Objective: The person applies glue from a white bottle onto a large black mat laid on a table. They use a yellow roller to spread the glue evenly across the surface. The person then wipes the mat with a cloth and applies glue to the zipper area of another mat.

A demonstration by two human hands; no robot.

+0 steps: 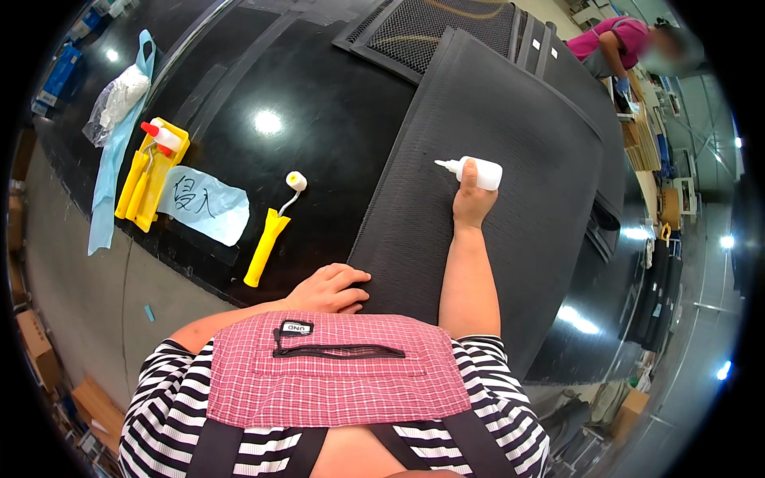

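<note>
My right hand (473, 202) is wrapped round a white squeeze bottle (488, 173), thumb on top. The bottle is tilted on its side, its narrow nozzle pointing left over a large black textured sheet (510, 111). Whether the bottle touches the sheet I cannot tell. Close to the near left edge of that sheet lies my left hand (331, 288), holding nothing, with its fingers apart and slightly bent. Left of the sheet, a small paint roller (268, 243) with a yellow handle and white head rests on the glossy black table (327, 135).
A yellow tray (166, 179) at the left holds more yellow-handled tools and a red-capped white bottle (165, 137). Beside it are a blue paper sheet (209, 203) and a blue strip (107, 171) with clear plastic. Black mesh panels (438, 36) lie beyond. A person (610, 44) works at far right.
</note>
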